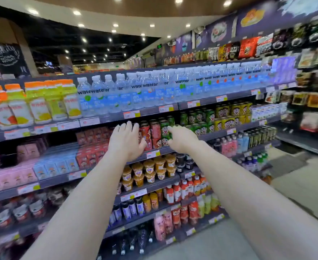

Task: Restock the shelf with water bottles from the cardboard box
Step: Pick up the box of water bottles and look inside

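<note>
left hand (125, 141): fingers straight and spread, at the red cans (151, 133) on the second shelf's front edge | right hand (182, 138): fingertips against a green can (165, 131), cannot tell whether it grips | water bottles (154, 91): upright in a row along the upper shelf (148, 111), well above both hands

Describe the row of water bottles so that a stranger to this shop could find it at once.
On the long dark shelving unit, look at the shelf one level above the left hand. The water bottles fill most of it, right of the orange and yellow bottles. Only they are clear, with white caps, blue labels and the black word "water".
</note>
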`<state>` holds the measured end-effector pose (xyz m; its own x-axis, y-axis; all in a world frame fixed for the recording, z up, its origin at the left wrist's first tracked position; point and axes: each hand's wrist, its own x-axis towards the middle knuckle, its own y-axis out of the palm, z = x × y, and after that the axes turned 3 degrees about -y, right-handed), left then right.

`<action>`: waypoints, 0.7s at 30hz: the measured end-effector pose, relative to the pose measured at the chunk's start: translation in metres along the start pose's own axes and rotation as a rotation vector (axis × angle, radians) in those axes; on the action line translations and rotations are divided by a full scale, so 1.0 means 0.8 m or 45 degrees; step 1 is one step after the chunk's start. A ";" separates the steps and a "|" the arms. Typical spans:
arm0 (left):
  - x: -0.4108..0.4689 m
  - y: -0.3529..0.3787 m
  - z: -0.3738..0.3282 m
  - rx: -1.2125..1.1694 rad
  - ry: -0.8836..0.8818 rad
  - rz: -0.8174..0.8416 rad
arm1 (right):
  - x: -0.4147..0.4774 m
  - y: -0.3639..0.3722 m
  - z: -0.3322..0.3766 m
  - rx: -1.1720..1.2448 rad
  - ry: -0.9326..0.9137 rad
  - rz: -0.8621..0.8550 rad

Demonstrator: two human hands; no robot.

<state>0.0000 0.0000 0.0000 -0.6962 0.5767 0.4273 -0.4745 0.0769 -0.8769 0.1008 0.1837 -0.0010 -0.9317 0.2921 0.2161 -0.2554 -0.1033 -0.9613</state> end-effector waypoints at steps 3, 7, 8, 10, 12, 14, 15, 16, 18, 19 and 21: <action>0.002 0.030 -0.038 -0.026 0.069 0.085 | -0.016 0.015 -0.035 -0.055 0.052 0.032; 0.008 0.073 -0.111 -0.105 0.170 0.177 | -0.040 0.035 -0.121 -0.048 0.173 0.085; 0.012 0.077 -0.134 -0.111 0.180 0.202 | -0.047 0.038 -0.146 -0.051 0.223 0.110; 0.025 0.084 -0.186 -0.139 0.210 0.227 | -0.058 0.047 -0.203 -0.023 0.314 0.147; 0.037 0.090 -0.245 -0.125 0.273 0.260 | -0.069 0.058 -0.262 -0.014 0.382 0.177; 0.054 0.096 -0.309 -0.096 0.351 0.265 | -0.081 0.068 -0.326 0.008 0.447 0.190; 0.062 0.100 -0.342 -0.098 0.382 0.264 | -0.086 0.072 -0.360 0.020 0.476 0.193; 0.070 0.103 -0.376 -0.111 0.405 0.263 | -0.092 0.076 -0.394 0.034 0.505 0.203; 0.090 0.108 -0.447 -0.154 0.436 0.280 | -0.101 0.081 -0.465 0.066 0.549 0.213; 0.102 0.110 -0.483 -0.179 0.446 0.284 | -0.105 0.082 -0.501 0.081 0.575 0.214; 0.124 0.111 -0.557 -0.240 0.466 0.307 | -0.115 0.078 -0.566 0.102 0.624 0.233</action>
<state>0.1291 0.4265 -0.1338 -0.5229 0.8423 0.1309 -0.1936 0.0323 -0.9806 0.2876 0.5807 -0.1579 -0.7374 0.6710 -0.0776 -0.1371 -0.2612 -0.9555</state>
